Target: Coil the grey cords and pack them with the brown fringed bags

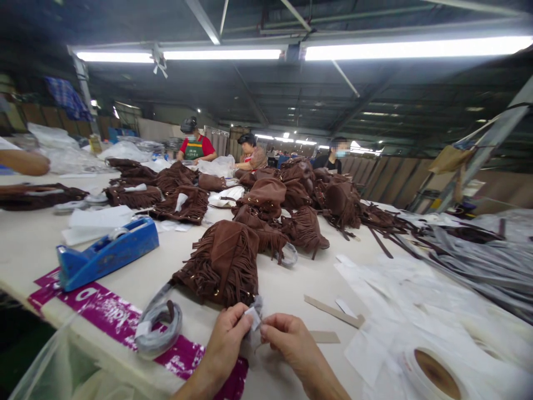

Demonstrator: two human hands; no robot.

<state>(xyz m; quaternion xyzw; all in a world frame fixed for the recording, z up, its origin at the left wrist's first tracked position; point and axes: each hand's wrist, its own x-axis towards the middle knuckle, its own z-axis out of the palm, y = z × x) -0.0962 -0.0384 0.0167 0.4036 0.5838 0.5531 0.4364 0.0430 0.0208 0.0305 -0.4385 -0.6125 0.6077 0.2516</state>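
Observation:
Thumb and fingers of my left hand pinch a small white paper slip against some crumpled greyish wrapping. From the other side, my right hand grips the edge of that wrapping between thumb and forefinger. Just beyond my hands lies a dark brown fringed bag with small gold-coloured metal fittings. On its left side a strap wrapped in grey film is rolled into a coil, with a white piece on it. The wrapping in my hands meets the bag's lower corner; what is inside it is hidden.
A blue tape dispenser stands at left by a purple printed strip. More brown bags are heaped beyond. Wrapped grey straps, white sheets and a tape roll lie at right. Several people work across the table.

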